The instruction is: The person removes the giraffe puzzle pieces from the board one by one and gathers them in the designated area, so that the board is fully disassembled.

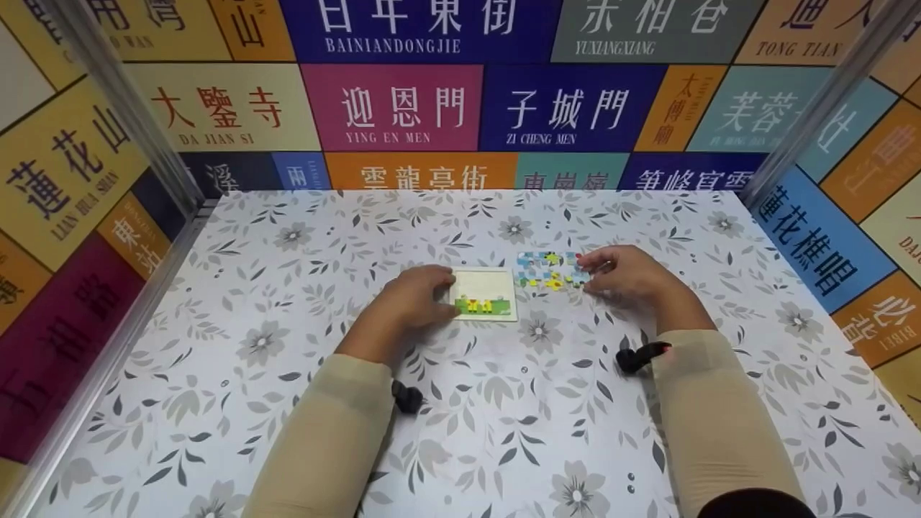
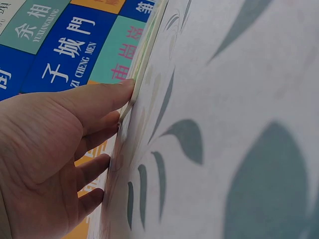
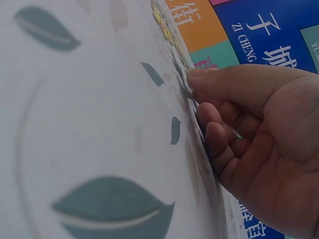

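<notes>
A square puzzle board [image 1: 483, 285] with a pale raised rim lies on the table, a strip of green and yellow pieces fitted along its near edge. My left hand [image 1: 414, 296] grips the board's left side, thumb at the near corner and fingers farther up; the left wrist view shows the thumb [image 2: 107, 97] on its edge. To the right of the board, several loose jigsaw pieces [image 1: 548, 270] in blue, yellow and green lie close together. At their right end is my right hand [image 1: 624, 275], thumb and forefinger apart. In the right wrist view its fingertips [image 3: 199, 77] touch down beside the pieces.
A white cloth [image 1: 504, 424] with grey flowers and leaves covers the table. Colourful panels [image 1: 392, 108] with place names stand behind it and at both sides, with metal posts [image 1: 137, 108] at the corners. Black straps [image 1: 642, 356] are on both wrists.
</notes>
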`<action>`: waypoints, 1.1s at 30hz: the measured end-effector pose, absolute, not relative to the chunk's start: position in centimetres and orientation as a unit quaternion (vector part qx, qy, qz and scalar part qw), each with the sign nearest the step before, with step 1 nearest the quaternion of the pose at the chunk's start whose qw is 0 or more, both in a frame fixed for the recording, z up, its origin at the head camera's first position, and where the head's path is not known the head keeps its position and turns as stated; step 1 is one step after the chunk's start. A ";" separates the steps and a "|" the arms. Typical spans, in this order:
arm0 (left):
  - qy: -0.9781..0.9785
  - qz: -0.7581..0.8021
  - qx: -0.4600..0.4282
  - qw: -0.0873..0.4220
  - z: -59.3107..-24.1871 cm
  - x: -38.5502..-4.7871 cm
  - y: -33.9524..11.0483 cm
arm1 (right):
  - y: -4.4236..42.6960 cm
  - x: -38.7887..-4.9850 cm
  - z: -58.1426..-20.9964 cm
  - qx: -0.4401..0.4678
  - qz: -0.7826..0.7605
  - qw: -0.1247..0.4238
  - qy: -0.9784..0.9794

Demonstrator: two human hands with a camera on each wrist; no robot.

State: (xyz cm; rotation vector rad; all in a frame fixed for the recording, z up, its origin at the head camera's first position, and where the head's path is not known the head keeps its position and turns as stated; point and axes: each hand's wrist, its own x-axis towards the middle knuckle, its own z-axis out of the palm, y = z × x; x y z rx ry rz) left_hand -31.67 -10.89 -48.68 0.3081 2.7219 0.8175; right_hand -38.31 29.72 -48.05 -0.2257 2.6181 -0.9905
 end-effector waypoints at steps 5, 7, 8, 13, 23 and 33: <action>0.942 0.287 0.096 0.145 -48.6 -31.7 -10.8 | 29.5 -38.3 -48.0 -0.073 -0.348 0.166 0.920; 0.943 0.286 0.097 0.143 -48.6 -31.6 -10.8 | 29.5 -38.2 -47.9 -0.074 -0.349 0.165 0.919; 0.943 0.284 0.099 0.141 -48.6 -31.6 -10.8 | 29.5 -38.2 -47.9 -0.074 -0.350 0.165 0.919; 0.946 0.269 0.128 0.130 -48.4 -31.5 -11.0 | 29.4 -38.1 -47.9 -0.071 -0.359 0.168 0.915; 0.944 0.266 0.138 0.136 -48.3 -31.6 -11.1 | 27.3 -37.6 -46.3 -0.073 -0.373 0.170 0.909; 0.935 0.307 0.102 0.146 -48.3 -31.1 -11.1 | 22.2 -36.8 -45.4 -0.133 -0.374 0.191 0.898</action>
